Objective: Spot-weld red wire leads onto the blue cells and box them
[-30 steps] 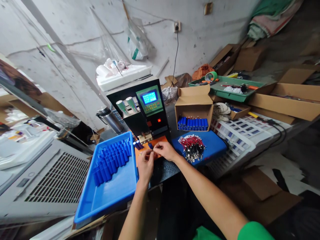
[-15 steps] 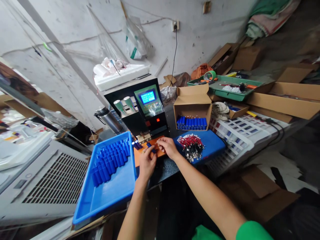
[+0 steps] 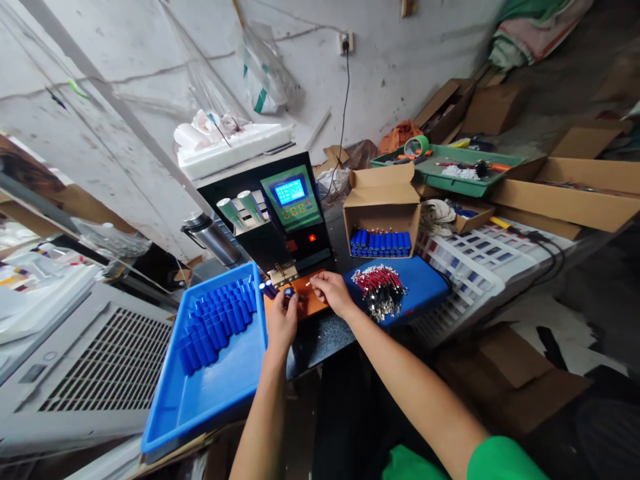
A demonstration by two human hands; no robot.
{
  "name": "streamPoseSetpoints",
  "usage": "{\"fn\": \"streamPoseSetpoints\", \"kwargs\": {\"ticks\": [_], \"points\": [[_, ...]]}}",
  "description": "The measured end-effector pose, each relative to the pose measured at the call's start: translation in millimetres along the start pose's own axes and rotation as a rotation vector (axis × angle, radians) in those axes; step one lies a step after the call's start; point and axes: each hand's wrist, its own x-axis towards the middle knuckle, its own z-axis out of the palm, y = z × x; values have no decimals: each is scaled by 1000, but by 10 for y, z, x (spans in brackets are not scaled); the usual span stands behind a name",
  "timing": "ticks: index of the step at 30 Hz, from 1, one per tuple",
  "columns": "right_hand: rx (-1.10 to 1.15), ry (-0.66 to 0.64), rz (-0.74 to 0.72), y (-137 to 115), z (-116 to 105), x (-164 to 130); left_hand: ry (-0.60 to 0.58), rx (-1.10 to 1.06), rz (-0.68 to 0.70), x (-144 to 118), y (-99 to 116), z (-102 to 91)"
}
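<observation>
My left hand [image 3: 284,319] grips a blue battery cell [image 3: 289,292] between thumb and fingers, its end turned up toward me, over an orange board [image 3: 311,308]. Close by, my right hand [image 3: 329,291] is closed in a pinch; a tiny pale tip shows at its fingers, too small to name. A couple of other blue cells [image 3: 269,288] stand just left of my left hand. Behind both hands is a black spot welder [image 3: 320,237] with a lit screen [image 3: 291,192] and thin electrodes [image 3: 284,273] above the board.
At left, a blue tray [image 3: 210,400] holds rows of blue cells. To the right, red and black wire leads [image 3: 380,290] lie on a blue pad [image 3: 425,287]. A cardboard box [image 3: 383,197] of cells stands behind. A steel flask [image 3: 213,237] is beside the welder.
My left hand has shifted left with the cell and tilted its end up, leaving a wider gap to my right hand. My right hand stays pinched over the board. The view has shifted slightly.
</observation>
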Motion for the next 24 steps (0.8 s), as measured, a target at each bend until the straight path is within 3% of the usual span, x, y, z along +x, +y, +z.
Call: {"fn": "streamPoseSetpoints", "kwargs": {"ticks": [5,10,16,24], "points": [[-23,5,-16,9,1,23,5,-38,16,93,-5,12],[-45,12,-29,24,8,30,23,-98,-48,29,1,30],[-53,33,-21,3,28,-18,-8,-85,-2,-20,-44,59],[-99,42,-45,11,185,35,-1,-73,-1,20,-84,111]]}}
